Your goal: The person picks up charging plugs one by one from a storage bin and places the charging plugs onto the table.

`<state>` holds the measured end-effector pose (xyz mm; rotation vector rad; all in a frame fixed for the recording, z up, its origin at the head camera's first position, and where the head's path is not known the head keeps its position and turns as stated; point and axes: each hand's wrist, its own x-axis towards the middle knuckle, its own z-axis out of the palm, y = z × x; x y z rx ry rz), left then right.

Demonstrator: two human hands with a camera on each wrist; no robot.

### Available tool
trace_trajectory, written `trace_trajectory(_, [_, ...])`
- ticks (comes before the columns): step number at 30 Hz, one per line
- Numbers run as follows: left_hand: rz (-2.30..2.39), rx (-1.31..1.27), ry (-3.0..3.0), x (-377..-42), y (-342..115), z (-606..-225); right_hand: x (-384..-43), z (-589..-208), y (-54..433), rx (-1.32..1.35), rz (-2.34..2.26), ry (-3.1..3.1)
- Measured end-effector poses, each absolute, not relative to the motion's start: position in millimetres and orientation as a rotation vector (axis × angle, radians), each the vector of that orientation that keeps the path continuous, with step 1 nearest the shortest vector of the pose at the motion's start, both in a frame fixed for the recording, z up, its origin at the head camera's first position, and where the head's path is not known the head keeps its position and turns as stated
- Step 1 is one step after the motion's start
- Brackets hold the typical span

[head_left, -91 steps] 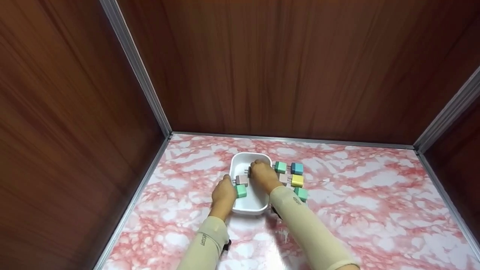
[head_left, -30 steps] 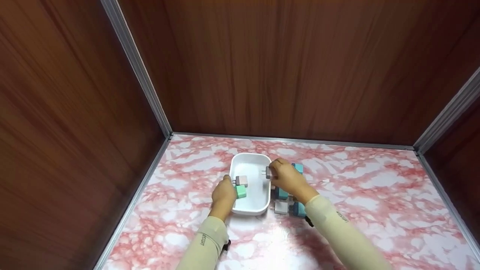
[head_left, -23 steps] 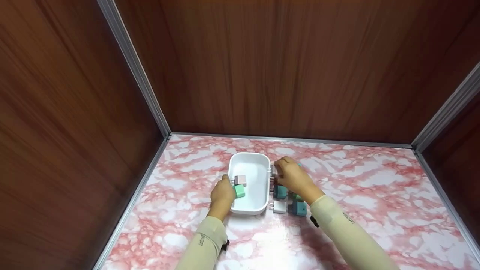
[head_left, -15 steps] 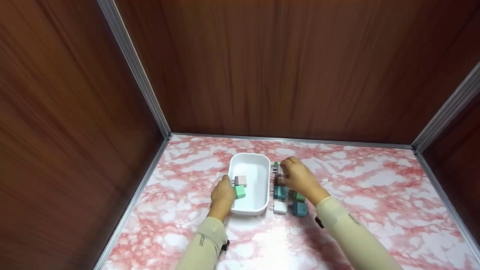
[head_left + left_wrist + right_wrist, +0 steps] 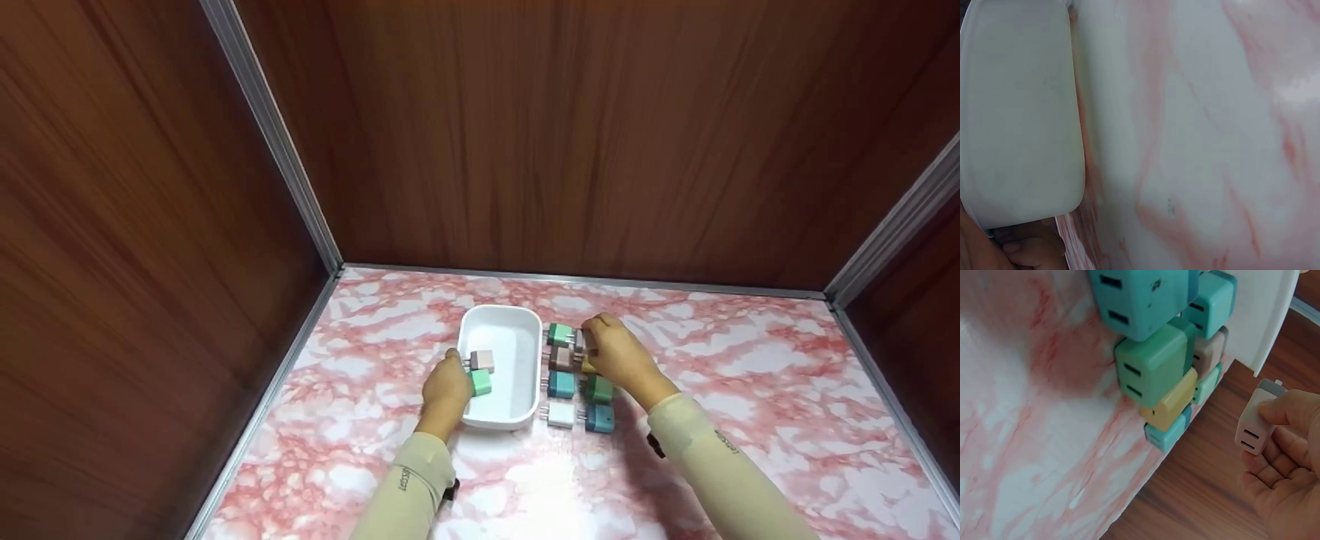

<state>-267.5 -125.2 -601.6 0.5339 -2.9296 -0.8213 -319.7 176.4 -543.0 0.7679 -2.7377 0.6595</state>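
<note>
My right hand (image 5: pixel 622 358) pinches a pale pink USB wall charger (image 5: pixel 1255 419) between thumb and fingers, its two slots facing the right wrist camera. In the head view it hovers over the back of two rows of chargers, partly hiding the yellow charger (image 5: pixel 1172 402). My left hand (image 5: pixel 447 388) grips the left wall of a white plastic tub (image 5: pixel 501 423). Inside that tub, close to my left fingers, lie a pink charger (image 5: pixel 484 361) and a green charger (image 5: pixel 481 382).
Right of the tub, chargers stand in two columns with prongs leftward: a green charger (image 5: pixel 560 334), a brownish-pink charger (image 5: pixel 561 358), a teal charger (image 5: pixel 561 385) and a white charger (image 5: pixel 561 414), beside others. Wood-grain panels (image 5: pixel 525 150) enclose the red-and-white marbled table (image 5: pixel 712 360).
My right hand has lifted the pink charger out of the tub and carried it rightward, past the rim and over the green charger. My left hand keeps its place on the tub.
</note>
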Motion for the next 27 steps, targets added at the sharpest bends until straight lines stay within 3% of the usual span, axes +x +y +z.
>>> trace_trajectory(27, [-0.816,0.514,-2.936,-268,-126,-603,-324,-557,232,0.655,0.675,-2.948])
